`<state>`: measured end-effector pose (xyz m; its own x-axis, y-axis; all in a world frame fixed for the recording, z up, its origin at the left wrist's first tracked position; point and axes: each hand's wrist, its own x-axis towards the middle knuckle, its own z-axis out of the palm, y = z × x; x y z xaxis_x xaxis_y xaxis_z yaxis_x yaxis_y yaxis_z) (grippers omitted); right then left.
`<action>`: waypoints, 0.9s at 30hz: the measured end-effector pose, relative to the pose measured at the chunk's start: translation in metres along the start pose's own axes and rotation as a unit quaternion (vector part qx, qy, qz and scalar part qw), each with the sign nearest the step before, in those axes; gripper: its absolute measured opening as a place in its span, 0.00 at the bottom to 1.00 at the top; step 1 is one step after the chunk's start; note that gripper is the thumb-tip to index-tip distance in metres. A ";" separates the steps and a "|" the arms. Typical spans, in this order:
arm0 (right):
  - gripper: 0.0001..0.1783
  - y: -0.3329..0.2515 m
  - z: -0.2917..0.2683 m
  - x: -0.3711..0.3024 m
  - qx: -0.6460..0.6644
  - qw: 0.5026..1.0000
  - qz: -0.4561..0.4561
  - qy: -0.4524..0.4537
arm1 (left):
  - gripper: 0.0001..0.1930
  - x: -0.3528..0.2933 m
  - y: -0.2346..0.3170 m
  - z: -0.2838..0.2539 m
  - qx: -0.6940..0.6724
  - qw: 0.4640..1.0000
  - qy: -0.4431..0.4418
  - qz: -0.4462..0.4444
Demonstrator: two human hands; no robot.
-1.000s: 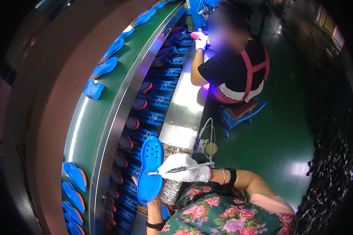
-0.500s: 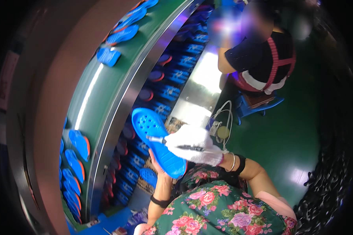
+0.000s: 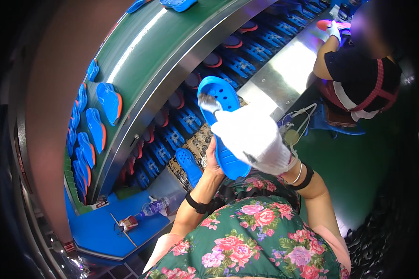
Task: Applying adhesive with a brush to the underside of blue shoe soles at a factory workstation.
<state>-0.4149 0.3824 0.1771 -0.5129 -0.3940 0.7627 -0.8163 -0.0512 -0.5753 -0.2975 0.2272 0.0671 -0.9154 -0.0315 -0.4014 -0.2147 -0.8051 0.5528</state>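
Note:
A bright blue shoe sole (image 3: pixel 232 158), with round holes toward its far end, is held up in front of my body. My bare left hand (image 3: pixel 212 160) grips its left edge from below, most of the fingers hidden behind it. My right hand (image 3: pixel 251 135), in a white knitted glove, is closed on a brush whose handle the glove mostly covers. The pale bristles of the brush (image 3: pixel 209 102) touch the sole's upper face near the holes. Below and left of it, a second blue sole (image 3: pixel 188 165) lies next to a brown patterned surface (image 3: pixel 201 142).
A green conveyor (image 3: pixel 142 56) curves along the left with several orange-edged blue soles. Beneath its metal rim stand rows of blue racks (image 3: pixel 191 122). A blue table (image 3: pixel 97 231) with a plastic bottle (image 3: pixel 156 207) is at lower left. Another person (image 3: pixel 358 79) sits at right, holding an orange-pink sole.
The brush has moved from the middle of the sole up to its holed end. My view has shifted, so the conveyor and the other person appear elsewhere; the blue table now shows more.

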 end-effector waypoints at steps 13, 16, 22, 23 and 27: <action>0.16 -0.003 0.026 -0.017 0.079 0.989 0.127 0.018 | 0.51 0.020 0.017 0.001 -0.197 0.968 -0.157 0.012; 0.14 0.006 0.025 -0.025 0.128 0.989 0.076 0.007 | 0.53 0.024 0.019 0.007 -0.103 0.987 -0.098 0.079; 0.15 0.010 0.027 -0.027 0.078 0.996 0.033 -0.010 | 0.52 0.034 0.031 0.020 -0.156 0.972 -0.173 0.043; 0.16 0.008 0.028 -0.027 0.090 0.996 0.009 -0.023 | 0.52 0.036 0.034 0.021 -0.155 0.974 -0.160 0.048; 0.13 0.006 0.030 -0.030 0.102 0.991 0.085 0.011 | 0.51 0.040 0.043 0.027 -0.238 0.957 -0.157 0.054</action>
<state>-0.3972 0.3666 0.1421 -0.6461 -0.3929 0.6544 -0.6482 -0.1704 -0.7422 -0.3527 0.2073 0.0950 -0.9967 -0.0101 -0.0802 -0.0024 -0.9880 0.1544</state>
